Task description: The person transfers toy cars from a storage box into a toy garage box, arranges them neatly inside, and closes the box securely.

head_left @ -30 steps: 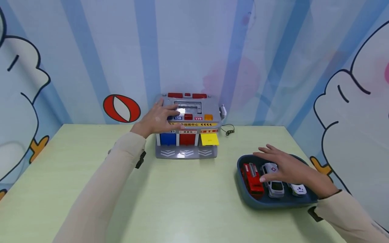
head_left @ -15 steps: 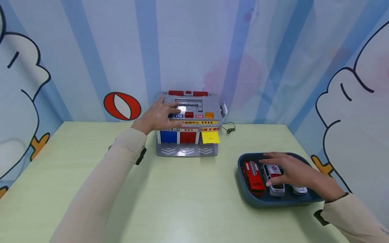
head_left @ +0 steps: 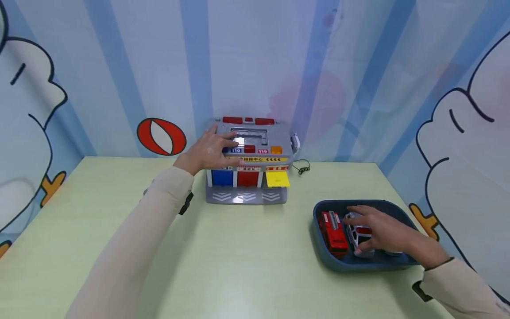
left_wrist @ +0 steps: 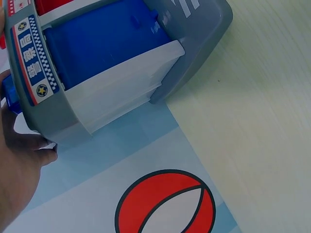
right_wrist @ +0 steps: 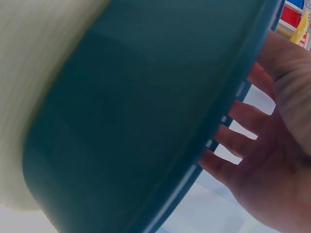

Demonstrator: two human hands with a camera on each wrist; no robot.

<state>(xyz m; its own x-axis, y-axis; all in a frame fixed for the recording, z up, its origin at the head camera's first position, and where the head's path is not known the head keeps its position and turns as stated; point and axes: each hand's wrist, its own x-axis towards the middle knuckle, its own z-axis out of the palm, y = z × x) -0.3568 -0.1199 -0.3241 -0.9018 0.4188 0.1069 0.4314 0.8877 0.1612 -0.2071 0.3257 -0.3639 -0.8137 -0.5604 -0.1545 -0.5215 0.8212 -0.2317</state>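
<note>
My left hand (head_left: 209, 151) rests with spread fingers on the left part of the roof of a grey toy rescue station (head_left: 247, 195). The station's blue and red doors are down, while its yellow door (head_left: 277, 179) sticks out raised. Over a dark blue tray (head_left: 350, 266) at the right, my right hand (head_left: 388, 232) reaches down with thumb and fingers curved round a white toy car (head_left: 361, 237) with black windows. The hand covers part of that car. Left of it in the tray lies a red toy fire engine (head_left: 334, 235). Another white toy vehicle is mostly hidden under the hand.
A black coiled cord (head_left: 303, 168) lies on the table (head_left: 239, 266) right of the station. On the station's right side hangs a white handset (head_left: 295, 144). A printed cloth backdrop (head_left: 247, 57) stands behind the table and along its sides.
My right hand has moved down onto the white toy car, and its thumb and fingers have closed in round it. My left hand stays on the station's roof.
</note>
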